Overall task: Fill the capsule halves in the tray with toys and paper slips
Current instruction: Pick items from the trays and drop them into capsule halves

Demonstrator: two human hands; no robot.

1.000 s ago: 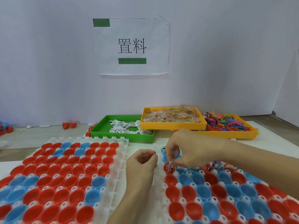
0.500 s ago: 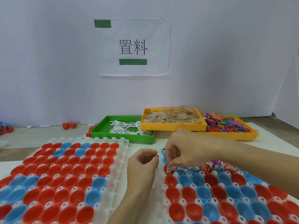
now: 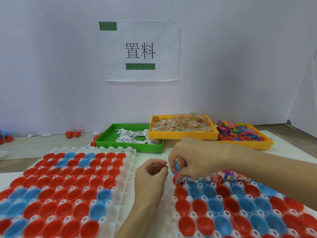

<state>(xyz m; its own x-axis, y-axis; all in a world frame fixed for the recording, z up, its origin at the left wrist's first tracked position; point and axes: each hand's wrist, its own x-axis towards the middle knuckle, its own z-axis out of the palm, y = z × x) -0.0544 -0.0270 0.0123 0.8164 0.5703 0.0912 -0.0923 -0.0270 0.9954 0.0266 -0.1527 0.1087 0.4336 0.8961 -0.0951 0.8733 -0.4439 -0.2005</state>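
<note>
The capsule halves (image 3: 82,194) are smooth, glossy plastic, red and blue, seated in a translucent white plastic tray (image 3: 127,177). The green bin (image 3: 128,147) and yellow bin (image 3: 181,135) are matt plastic. Slips (image 3: 132,137) and the wall sign (image 3: 140,50) are thin matt paper. Clear wrappers (image 3: 181,125) glisten.

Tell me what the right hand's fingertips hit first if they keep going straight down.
Most likely the red capsule half in the right tray, directly beneath the right hand; the paper slip it pinches lands first.
</note>
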